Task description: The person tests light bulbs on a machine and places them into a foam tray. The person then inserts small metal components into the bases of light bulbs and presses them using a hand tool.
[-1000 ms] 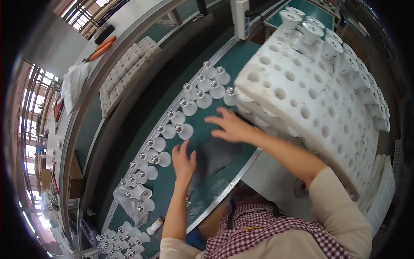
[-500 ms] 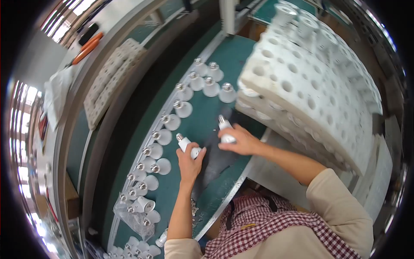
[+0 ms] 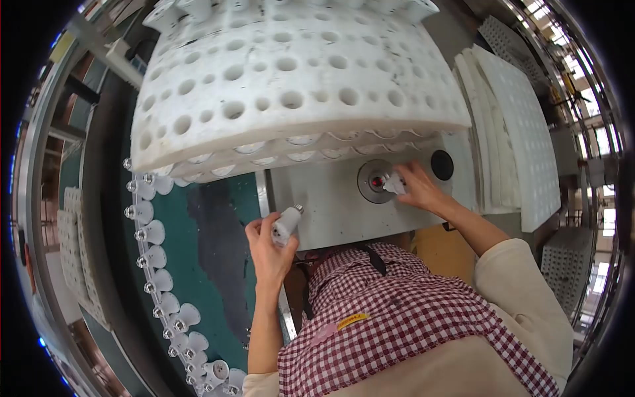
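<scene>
My left hand point(image 3: 268, 248) is closed around a white LED bulb body point(image 3: 286, 223) whose metal screw cap points up and right, over the edge of the grey machine top point(image 3: 331, 212). Farther right, my right hand point(image 3: 421, 190) grips another white LED bulb body point(image 3: 395, 184). Its cap end is at the round metal fixture point(image 3: 365, 190), where a red spot shows in the centre. Whether the cap is seated in the fixture, I cannot tell. A black round disc point(image 3: 442, 165) lies just beyond my right hand.
A stack of white foam trays point(image 3: 297, 79) with holes overhangs the machine top. On the left, a curved row of white bulb bodies point(image 3: 155, 231) stands along the green bench point(image 3: 192, 278). More foam sheets point(image 3: 506, 132) lean at the right.
The view has swung right, from the green bench to the machine top. My right hand has carried its bulb body to the round fixture; my left hand still holds its own.
</scene>
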Demonstrator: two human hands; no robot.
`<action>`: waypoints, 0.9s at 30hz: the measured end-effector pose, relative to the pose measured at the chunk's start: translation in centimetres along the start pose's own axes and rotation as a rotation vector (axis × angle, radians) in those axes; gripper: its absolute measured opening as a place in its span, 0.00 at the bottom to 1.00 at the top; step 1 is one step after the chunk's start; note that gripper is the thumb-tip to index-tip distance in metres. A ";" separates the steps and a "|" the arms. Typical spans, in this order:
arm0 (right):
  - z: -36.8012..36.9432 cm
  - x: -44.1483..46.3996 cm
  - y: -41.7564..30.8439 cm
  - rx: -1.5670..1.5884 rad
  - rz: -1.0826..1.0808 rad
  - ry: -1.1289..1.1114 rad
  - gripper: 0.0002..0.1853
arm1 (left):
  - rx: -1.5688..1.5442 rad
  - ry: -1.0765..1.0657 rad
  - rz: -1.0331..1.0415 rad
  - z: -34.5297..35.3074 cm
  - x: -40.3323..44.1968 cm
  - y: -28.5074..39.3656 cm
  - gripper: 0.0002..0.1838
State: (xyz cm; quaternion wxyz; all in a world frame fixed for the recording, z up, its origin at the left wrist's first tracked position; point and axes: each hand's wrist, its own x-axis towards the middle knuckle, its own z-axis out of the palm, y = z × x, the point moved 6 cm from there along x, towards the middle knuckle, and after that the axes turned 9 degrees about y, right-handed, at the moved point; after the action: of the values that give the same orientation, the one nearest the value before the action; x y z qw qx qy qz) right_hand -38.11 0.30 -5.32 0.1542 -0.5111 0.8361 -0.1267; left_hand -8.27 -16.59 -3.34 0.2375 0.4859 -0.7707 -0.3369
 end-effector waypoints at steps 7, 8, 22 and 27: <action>1.9 1.4 0.1 -0.028 -0.040 -0.020 0.38 | -0.084 -0.160 0.007 3.7 0.3 2.9 0.29; 2.2 1.7 0.4 -0.058 -0.040 -0.052 0.38 | -0.084 -0.181 -0.013 3.9 0.1 2.9 0.29; 4.1 2.5 -0.4 -0.186 -0.254 0.011 0.37 | -0.096 -0.285 0.051 9.5 -0.2 5.7 0.30; 0.9 2.6 -0.4 -0.109 -0.104 0.001 0.38 | -0.110 -0.321 0.255 15.3 0.9 9.5 0.34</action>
State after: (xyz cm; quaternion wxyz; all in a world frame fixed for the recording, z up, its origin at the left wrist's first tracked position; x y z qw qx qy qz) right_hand -38.55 -2.27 -6.32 0.1192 -0.5612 0.8142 -0.0890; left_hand -24.81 -10.10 -6.29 0.1786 0.3107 -0.8345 -0.4185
